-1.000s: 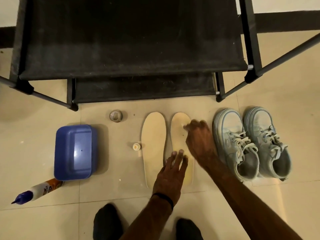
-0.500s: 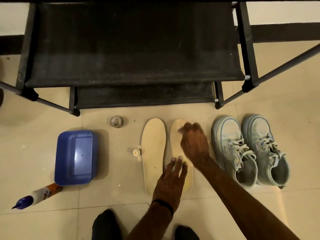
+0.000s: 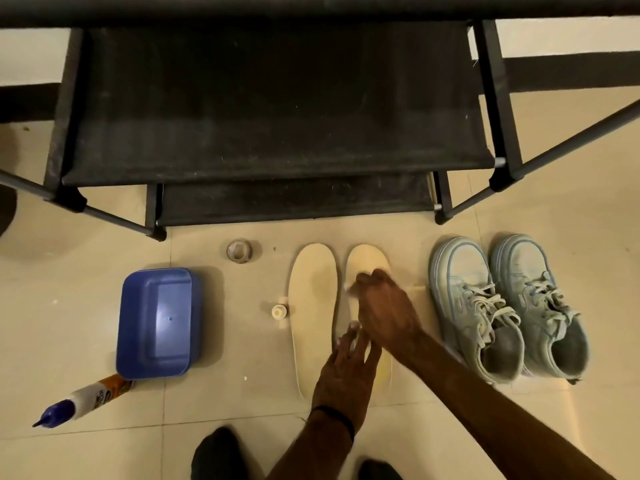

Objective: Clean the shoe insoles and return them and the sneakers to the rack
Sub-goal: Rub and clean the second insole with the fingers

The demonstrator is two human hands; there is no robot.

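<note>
Two cream insoles lie side by side on the tiled floor, the left insole [image 3: 313,306] bare and the right insole [image 3: 365,259] partly under my hands. My left hand [image 3: 346,372] presses its straight fingers on the lower half of the right insole. My right hand [image 3: 384,310], blurred by motion, is over that insole's upper half and pinches a small white wad [image 3: 350,289] at its fingertips. A pair of pale blue sneakers [image 3: 474,306] [image 3: 540,306] stands to the right. The black shoe rack [image 3: 270,133] is straight ahead with nothing on its shelves.
A blue plastic tub [image 3: 156,320] sits at the left with a glue bottle [image 3: 86,398] lying below it. A tape roll [image 3: 239,251] and a small white bottle [image 3: 278,311] lie left of the insoles. My feet in black socks [image 3: 218,455] are at the bottom edge.
My right hand has slid from the right insole's toe edge leftward and down toward its middle. My left hand stays pressed on the same insole.
</note>
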